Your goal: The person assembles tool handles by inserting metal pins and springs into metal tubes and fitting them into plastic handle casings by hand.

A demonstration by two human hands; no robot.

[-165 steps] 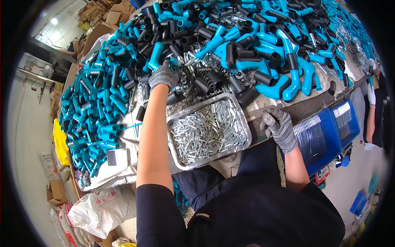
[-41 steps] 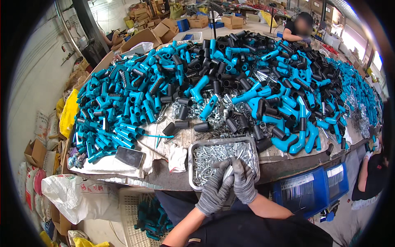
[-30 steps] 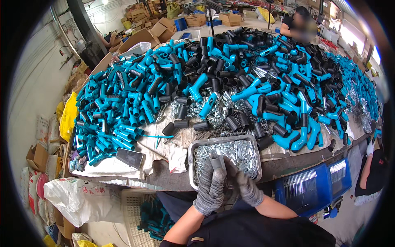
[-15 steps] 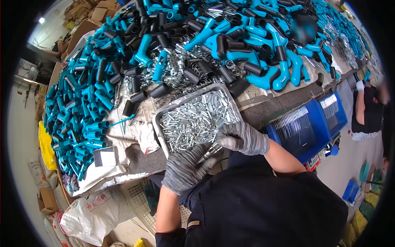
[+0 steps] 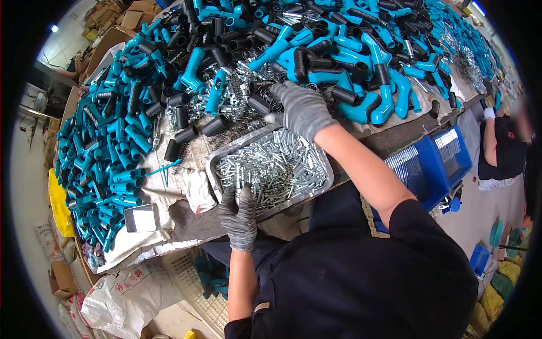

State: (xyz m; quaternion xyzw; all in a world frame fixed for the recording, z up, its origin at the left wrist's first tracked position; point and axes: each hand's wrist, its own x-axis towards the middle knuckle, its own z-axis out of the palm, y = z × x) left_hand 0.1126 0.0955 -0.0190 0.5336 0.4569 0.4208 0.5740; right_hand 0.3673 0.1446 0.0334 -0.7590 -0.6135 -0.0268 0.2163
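Head view: the two hands were close together over the tray (image 5: pixel 293 200) half a second ago, and now they are apart. The right hand (image 5: pixel 303 111) has gone past the tray's far edge, to the messy pile by a black tube (image 5: pixel 258 104) and some springs (image 5: pixel 236 131). Its thumb and fingers look spread, but I cannot tell if the tips touch or hold anything. The left hand (image 5: pixel 238 221) is at the tray's near left side. Its fingers seem to pinch a small shiny metal piece (image 5: pixel 239 176), which stands up over the little metal pins (image 5: pixel 288 164). So I think the left hand minds that piece alone while the right hand is busy at the pile.
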